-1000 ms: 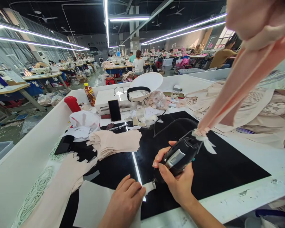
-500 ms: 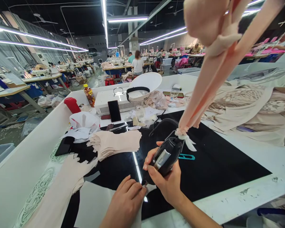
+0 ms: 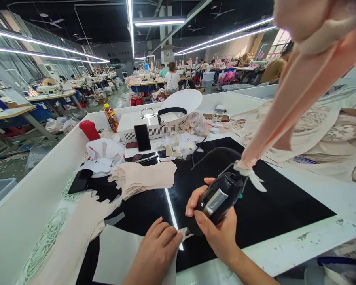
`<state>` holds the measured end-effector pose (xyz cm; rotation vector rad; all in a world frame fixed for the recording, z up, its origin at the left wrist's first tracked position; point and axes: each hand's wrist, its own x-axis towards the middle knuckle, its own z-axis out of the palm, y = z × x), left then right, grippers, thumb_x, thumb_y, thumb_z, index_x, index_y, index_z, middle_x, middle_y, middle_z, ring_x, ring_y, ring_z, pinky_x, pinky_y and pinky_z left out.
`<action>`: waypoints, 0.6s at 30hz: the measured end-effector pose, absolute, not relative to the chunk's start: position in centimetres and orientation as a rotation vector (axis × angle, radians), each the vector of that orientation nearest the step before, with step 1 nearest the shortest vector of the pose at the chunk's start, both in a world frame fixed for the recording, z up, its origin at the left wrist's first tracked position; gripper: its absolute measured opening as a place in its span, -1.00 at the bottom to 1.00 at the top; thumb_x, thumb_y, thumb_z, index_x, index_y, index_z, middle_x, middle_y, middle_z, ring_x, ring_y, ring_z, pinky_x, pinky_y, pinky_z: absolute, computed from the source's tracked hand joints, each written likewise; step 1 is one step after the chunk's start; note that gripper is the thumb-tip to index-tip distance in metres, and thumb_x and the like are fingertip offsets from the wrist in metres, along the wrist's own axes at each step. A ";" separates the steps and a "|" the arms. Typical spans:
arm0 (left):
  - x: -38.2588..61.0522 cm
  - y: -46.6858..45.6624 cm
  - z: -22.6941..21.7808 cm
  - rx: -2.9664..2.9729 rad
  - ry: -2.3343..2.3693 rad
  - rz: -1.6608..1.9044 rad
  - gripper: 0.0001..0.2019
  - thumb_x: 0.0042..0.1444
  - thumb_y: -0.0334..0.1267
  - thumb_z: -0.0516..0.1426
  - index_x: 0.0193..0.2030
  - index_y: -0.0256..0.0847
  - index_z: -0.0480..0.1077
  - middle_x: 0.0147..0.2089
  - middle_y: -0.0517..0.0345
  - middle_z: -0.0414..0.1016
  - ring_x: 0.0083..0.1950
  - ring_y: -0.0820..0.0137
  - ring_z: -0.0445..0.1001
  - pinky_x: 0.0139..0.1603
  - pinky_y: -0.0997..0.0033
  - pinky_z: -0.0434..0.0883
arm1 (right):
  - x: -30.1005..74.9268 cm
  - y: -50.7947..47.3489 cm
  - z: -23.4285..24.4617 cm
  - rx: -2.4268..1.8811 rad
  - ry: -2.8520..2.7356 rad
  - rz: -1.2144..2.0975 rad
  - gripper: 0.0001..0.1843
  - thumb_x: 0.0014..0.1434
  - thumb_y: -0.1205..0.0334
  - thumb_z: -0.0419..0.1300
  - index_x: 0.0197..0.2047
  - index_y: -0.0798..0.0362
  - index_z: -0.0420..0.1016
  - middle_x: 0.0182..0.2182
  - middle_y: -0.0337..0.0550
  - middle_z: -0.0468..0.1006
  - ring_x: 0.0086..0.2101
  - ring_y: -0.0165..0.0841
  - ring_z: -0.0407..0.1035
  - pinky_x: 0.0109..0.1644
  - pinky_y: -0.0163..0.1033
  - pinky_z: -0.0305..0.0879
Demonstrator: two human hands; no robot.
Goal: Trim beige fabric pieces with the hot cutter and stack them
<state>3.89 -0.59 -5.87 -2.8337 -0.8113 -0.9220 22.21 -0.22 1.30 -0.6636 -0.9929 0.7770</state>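
My right hand (image 3: 218, 223) is wrapped around a black hand-held power tool (image 3: 216, 200) with a silver panel. The tool's narrow tip points down at the end of a thin pale strip of material. A knotted peach fabric band (image 3: 287, 107) hangs from above and is tied at the tool's cord end. My left hand (image 3: 158, 249) lies palm down, fingers stretched out, on a pale sheet (image 3: 115, 253). That sheet lies on the glossy black board (image 3: 273, 213) and runs under my left fingers toward the tool tip.
Stacked beige fabric pieces (image 3: 148, 178) lie beyond my left hand. Further back are a phone (image 3: 142, 137), a white vented box (image 3: 130, 128) and a bottle (image 3: 110, 117). Beige garments (image 3: 311, 130) pile at right; pale green cord coils (image 3: 47, 241) lie at left.
My right hand and the power tool have moved right, away from my left fingers. The peach band has swung right too. My left hand has stayed almost in place.
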 end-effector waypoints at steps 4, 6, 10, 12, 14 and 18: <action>3.7 -0.5 -6.1 -2.836 -0.809 -0.905 -0.68 0.59 -0.40 -0.07 0.12 -0.20 0.52 -0.10 0.13 0.64 -0.08 0.32 0.66 0.25 0.05 0.59 | 22.0 -0.6 0.6 -0.653 -0.998 0.793 -0.47 0.31 0.17 0.45 0.26 -0.16 0.36 -0.32 -0.28 0.58 -0.45 -0.41 0.47 -0.32 -0.28 0.54; 3.5 -0.6 -6.1 -2.840 -0.809 -0.891 -0.69 0.58 -0.41 -0.05 0.12 -0.20 0.52 -0.09 0.12 0.64 -0.07 0.32 0.66 0.27 0.05 0.58 | 21.8 -0.7 0.5 -0.649 -1.005 0.793 -0.48 0.32 0.17 0.45 0.25 -0.17 0.37 -0.32 -0.29 0.58 -0.44 -0.41 0.48 -0.32 -0.29 0.54; 3.5 -0.5 -5.9 -2.827 -0.797 -0.888 -0.71 0.56 -0.43 -0.02 0.11 -0.20 0.53 -0.10 0.13 0.64 -0.07 0.35 0.66 0.30 0.09 0.57 | 21.5 -0.8 0.5 -0.639 -1.028 0.772 -0.51 0.34 0.18 0.42 0.25 -0.17 0.37 -0.32 -0.29 0.57 -0.44 -0.41 0.48 -0.32 -0.29 0.56; 3.5 -0.5 -5.8 -2.821 -0.795 -0.898 -0.70 0.56 -0.42 -0.03 0.10 -0.19 0.54 -0.10 0.14 0.64 -0.07 0.36 0.66 0.30 0.11 0.57 | 21.5 -0.9 0.5 -0.651 -1.034 0.758 -0.51 0.34 0.23 0.41 0.25 -0.17 0.37 -0.32 -0.29 0.57 -0.44 -0.40 0.49 -0.32 -0.29 0.57; 3.5 -0.4 -5.7 -2.829 -0.789 -0.899 -0.70 0.56 -0.41 -0.03 0.10 -0.18 0.54 -0.10 0.14 0.64 -0.07 0.36 0.66 0.31 0.11 0.56 | 21.5 -1.0 0.5 -0.671 -1.041 0.758 -0.50 0.33 0.29 0.40 0.24 -0.17 0.37 -0.32 -0.29 0.58 -0.44 -0.40 0.49 -0.32 -0.28 0.58; 3.4 -0.5 -5.8 -2.845 -0.793 -0.884 -0.69 0.57 -0.40 -0.04 0.09 -0.16 0.54 -0.09 0.14 0.64 -0.07 0.35 0.67 0.33 0.09 0.55 | 22.1 -1.0 0.7 -0.677 -1.026 0.740 -0.49 0.31 0.28 0.41 0.25 -0.16 0.38 -0.32 -0.29 0.58 -0.45 -0.40 0.48 -0.34 -0.28 0.56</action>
